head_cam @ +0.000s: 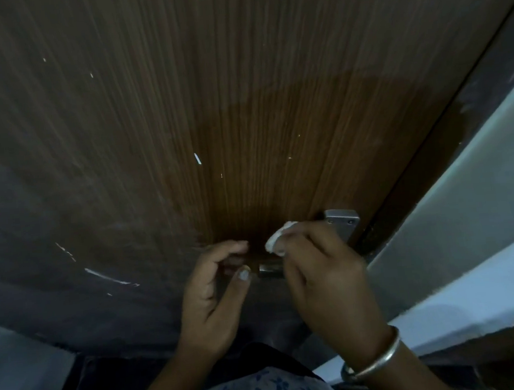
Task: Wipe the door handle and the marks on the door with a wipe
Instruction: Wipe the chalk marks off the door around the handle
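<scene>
One wipe [275, 241], pinched in the right grip [325, 276], is at the handle [267, 270]; left grip [210, 295] beside it, loose, empty. Next: marks [197, 158] above.

- One door [238, 72].
- One door handle [341, 219], just beyond the grip.
- One wipe [276, 239], pinched in the grip.
- Two hands: left hand [212, 298], right hand [325, 279].
- One bangle [378, 358], behind the grip.
- Several white marks [197, 158], above and left of the grip.

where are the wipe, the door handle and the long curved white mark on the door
wipe [276, 240]: head view, on the exposed white wad
door handle [342, 222]: head view, on its grey metal plate
long white mark [107, 276]: head view, midway along the curved streak
</scene>
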